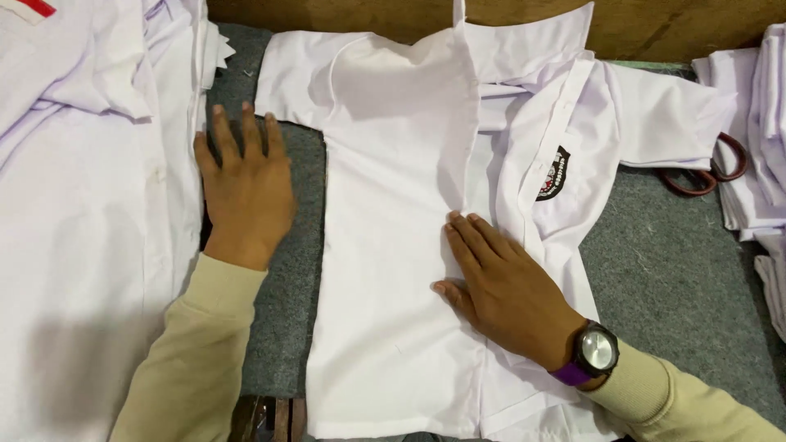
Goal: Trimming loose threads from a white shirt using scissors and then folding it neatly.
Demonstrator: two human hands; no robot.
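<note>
Grey felt covers the table (671,270), and a brown wooden board runs along its far edge. We see only the head view.

One white shirt (393,245) lies spread flat in the middle of the table, collar toward the far edge, one side folded over the middle. It bears one dark badge (554,173) on the chest, right of the button strip.

Our right hand (499,286) rests flat on the shirt, fingers together and stretched out, palm down, holding nothing; it presses the cloth just beside the fold line. One watch (596,352) with a purple strap sits on that wrist.

Our left hand (244,184) lies flat and spread on the bare felt, between the shirt and a pile of white cloth (90,205) at the table's left edge, touching the pile's border. It grips nothing.

One pair of scissors (704,173) with brown handles lies near the right edge, partly under a sleeve. A second stack of white cloth (757,139) sits at the far right corner.
</note>
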